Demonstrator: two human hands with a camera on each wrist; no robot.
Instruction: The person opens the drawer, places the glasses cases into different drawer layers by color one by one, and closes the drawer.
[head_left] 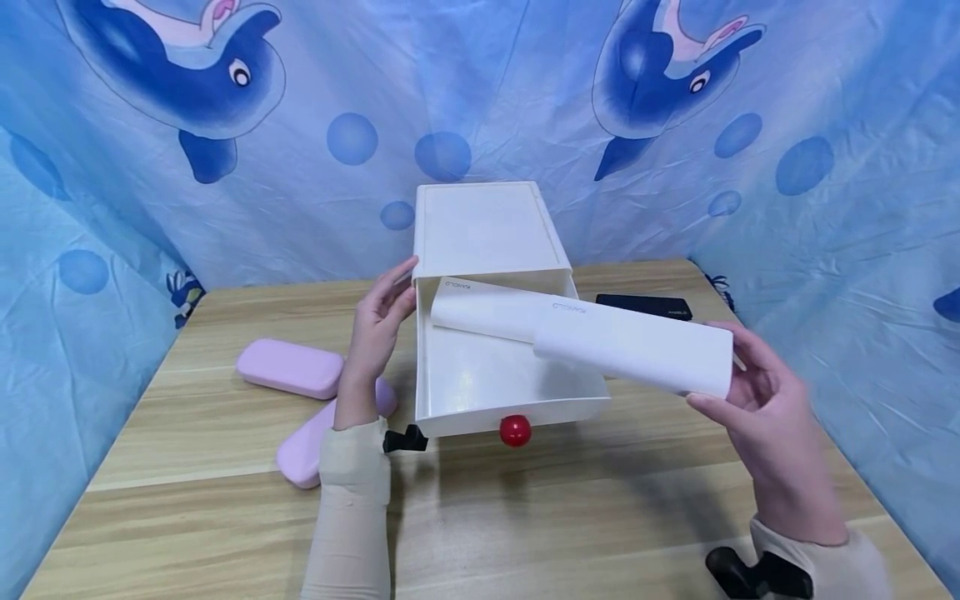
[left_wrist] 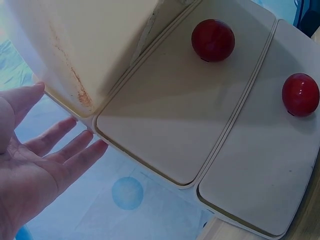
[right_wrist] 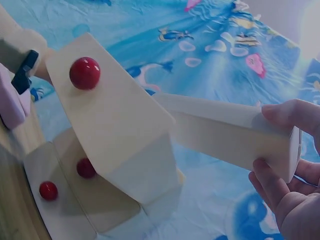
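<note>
Pinched by its right end in my right hand (head_left: 780,429) is a white glasses case (head_left: 645,342). Its far end hangs over the pulled-out top drawer (head_left: 480,379) of a white drawer unit (head_left: 483,225). A second white glasses case (head_left: 487,308) lies in that drawer, partly overlapped by the held one in the head view. My left hand (head_left: 378,321) rests its fingertips against the unit's left side near the drawer opening; in the left wrist view its fingers are spread and fairly straight. A red knob (head_left: 515,430) sits on the drawer front.
Left of the unit, two light purple glasses cases (head_left: 288,367) lie on the wooden table (head_left: 187,467), one partly behind the left forearm. A black case (head_left: 645,306) lies to the right. Two lower drawers (left_wrist: 150,125) with red knobs are closed. A blue dolphin-print curtain (head_left: 510,92) surrounds the table.
</note>
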